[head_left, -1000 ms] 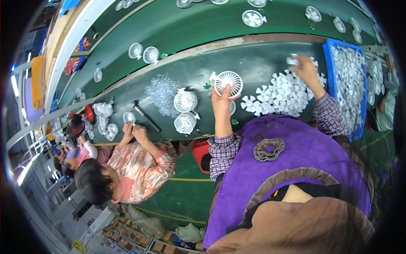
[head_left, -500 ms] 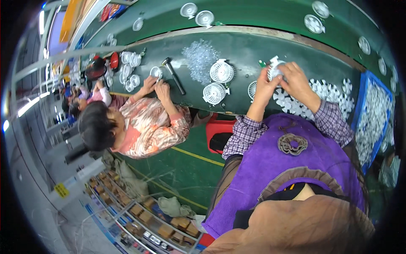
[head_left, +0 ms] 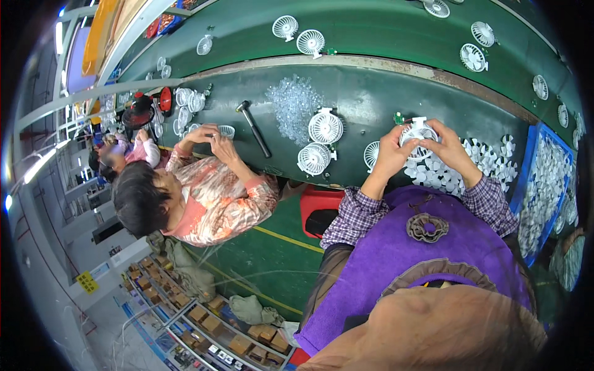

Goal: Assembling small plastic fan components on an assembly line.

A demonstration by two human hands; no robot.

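Observation:
Between my two hands is a small white fan (head_left: 419,131), held just above the green worktable. My left hand (head_left: 392,152) grips its left side and my right hand (head_left: 450,150) its right side, with both thumbs at the near rim. White blades show inside the fan's round cage. A small green circuit board (head_left: 398,118) sticks out beside the fan, above my left fingers. Loose white fan blades (head_left: 492,159) lie in a pile under and beside my right hand. Left of my left hand rests another white fan part (head_left: 371,154), partly hidden by that hand.
Two white fans (head_left: 325,127) stand left of me, near a heap of small clear pieces (head_left: 292,104) and a hammer (head_left: 254,128). A blue tray (head_left: 533,143) of white blades is at right. Fans lie on the far green belt (head_left: 383,36). A co-worker (head_left: 204,191) sits at left.
My right fingers have moved off the fan's front to its right side, and its blades now face up into view. The fans on the far belt have shifted right.

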